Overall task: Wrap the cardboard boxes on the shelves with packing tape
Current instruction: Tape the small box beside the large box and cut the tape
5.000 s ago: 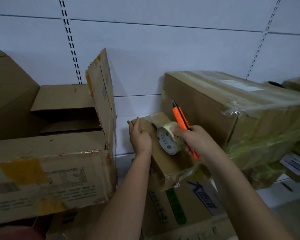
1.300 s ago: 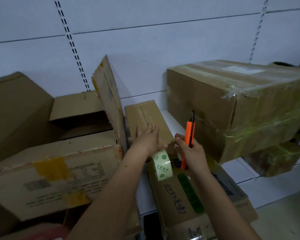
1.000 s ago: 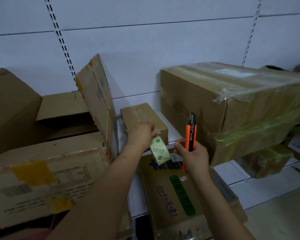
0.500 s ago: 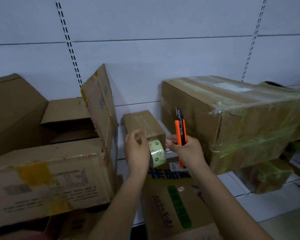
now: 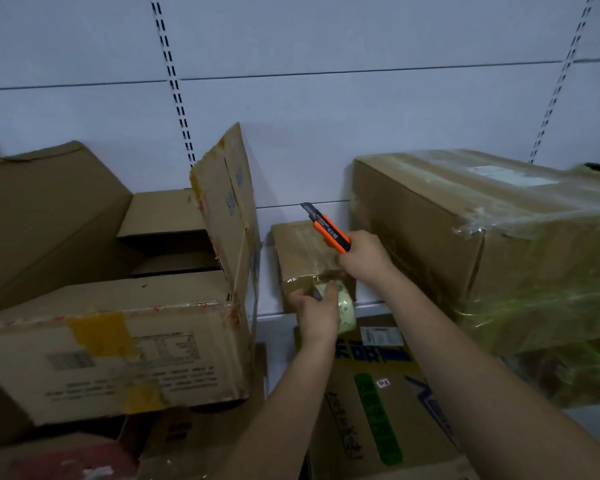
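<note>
A small brown cardboard box (image 5: pixel 300 252) stands on the white shelf (image 5: pixel 274 313) between larger boxes. My left hand (image 5: pixel 317 315) grips a roll of clear packing tape (image 5: pixel 343 311) with green print, held against the box's front face. My right hand (image 5: pixel 364 256) rests on the box's top right edge and grips an orange and black utility knife (image 5: pixel 328 230), its blade end pointing up and left. A strip of tape lies over the box's top and front edge.
A large box (image 5: pixel 492 244) wrapped in clear tape stands right of the small one. An open box with a raised flap (image 5: pixel 226 206) sits at left above a worn box (image 5: pixel 118 344). A printed box (image 5: pixel 374 403) lies below the shelf edge.
My right hand has moved up onto the small box's top edge and tilted the knife to the left. My left hand has brought the tape roll down against the box's front.
</note>
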`<state>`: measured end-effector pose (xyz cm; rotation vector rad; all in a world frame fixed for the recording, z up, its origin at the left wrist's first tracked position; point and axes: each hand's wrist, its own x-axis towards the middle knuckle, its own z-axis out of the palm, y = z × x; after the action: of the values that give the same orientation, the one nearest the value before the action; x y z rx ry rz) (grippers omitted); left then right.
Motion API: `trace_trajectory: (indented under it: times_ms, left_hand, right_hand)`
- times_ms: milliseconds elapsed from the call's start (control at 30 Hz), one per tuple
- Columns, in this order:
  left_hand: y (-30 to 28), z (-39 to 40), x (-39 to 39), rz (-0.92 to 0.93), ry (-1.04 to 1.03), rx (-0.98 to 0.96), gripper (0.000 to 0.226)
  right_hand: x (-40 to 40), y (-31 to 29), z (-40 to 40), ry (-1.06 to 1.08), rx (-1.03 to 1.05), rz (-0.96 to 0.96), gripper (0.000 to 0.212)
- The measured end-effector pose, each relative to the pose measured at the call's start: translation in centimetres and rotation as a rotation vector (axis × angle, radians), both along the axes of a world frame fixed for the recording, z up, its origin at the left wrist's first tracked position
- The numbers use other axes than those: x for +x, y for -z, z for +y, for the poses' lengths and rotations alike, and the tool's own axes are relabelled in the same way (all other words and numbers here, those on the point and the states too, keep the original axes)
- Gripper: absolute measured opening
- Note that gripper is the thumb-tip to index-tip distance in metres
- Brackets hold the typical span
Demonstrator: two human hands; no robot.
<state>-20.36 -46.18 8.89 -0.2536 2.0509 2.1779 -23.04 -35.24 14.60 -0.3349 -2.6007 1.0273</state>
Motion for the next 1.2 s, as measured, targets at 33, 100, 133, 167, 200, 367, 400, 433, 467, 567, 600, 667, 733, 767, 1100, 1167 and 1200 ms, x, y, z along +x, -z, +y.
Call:
trace_trajectory:
  times_ms: [33,100,133,167,200,367,400,433,467,567,600,667,733,767,1100,1167,1200]
  left_hand:
    - [0.2,0.2,-0.1,0.015,0.004,-0.024,0.051]
    - [0.6,0.1,-0.5,0.027,0.011,-0.055,0.046]
    - [0.9,-0.2,-0.7,0.013,0.022,-0.052,0.041]
    - [1.4,-0.6,-1.1,-0.012,0.044,-0.031,0.038]
    - [1.8,-1.1,-1.0,-0.056,0.09,-0.001,0.037]
    - [5.0,-1.1,1.4,0.047,0.122,-0.197,0.024]
    - [5.1,-0.6,1.6,0.072,0.113,-0.192,0.02]
    - [5.0,-0.2,1.6,0.058,0.107,-0.139,0.017]
    - [4.9,0.1,1.6,0.017,0.116,-0.081,0.018]
    - [4.7,-0.1,1.4,-0.064,0.144,-0.038,0.027]
    - [4.7,-0.4,1.3,-0.073,0.145,-0.017,0.026]
    - [4.9,-0.9,0.8,-0.102,0.145,0.04,0.019]
    - [5.4,-1.1,0.1,-0.134,0.17,0.072,0.024]
    - [5.9,-1.4,-0.6,-0.139,0.177,0.08,0.031]
    - [4.1,-5.5,-1.3,-0.121,0.194,0.192,0.023]
    - [4.2,-5.5,-1.2,-0.114,0.198,0.197,0.025]
    - [4.3,-5.4,-1.1,-0.107,0.198,0.189,0.025]
  right_hand:
    - [-0.7,0.2,0.0,-0.023,0.015,-0.034,0.02]
    - [-1.9,1.1,0.3,-0.048,-0.023,-0.098,0.016]
    - [-2.2,1.7,0.5,-0.049,-0.087,-0.107,0.018]
    - [-2.4,2.2,0.7,-0.038,-0.147,-0.096,0.018]
    - [-2.5,2.6,0.8,-0.032,-0.183,-0.083,0.017]
    - [-2.8,3.0,0.6,-0.027,-0.002,-0.075,0.024]
    - [-2.7,2.9,0.3,-0.016,0.075,-0.069,0.026]
    - [-2.4,2.7,0.0,-0.012,0.143,-0.062,0.027]
    - [-2.2,2.6,-0.3,-0.018,0.184,-0.047,0.027]
    - [0.1,2.1,-1.0,-0.008,0.207,0.028,0.032]
    - [1.1,1.8,-1.2,0.032,0.241,0.059,0.036]
    - [3.3,0.8,-1.4,0.135,0.395,0.094,0.041]
    - [5.5,-0.5,-1.5,0.162,0.543,0.038,0.041]
    - [6.4,-1.1,-1.6,0.142,0.585,-0.022,0.043]
    - [8.1,0.4,-3.4,-0.247,1.12,-0.21,0.025]
    - [6.6,1.1,-3.8,-0.246,1.202,-0.217,0.025]
    - [5.8,1.5,-3.9,-0.241,1.225,-0.227,0.028]
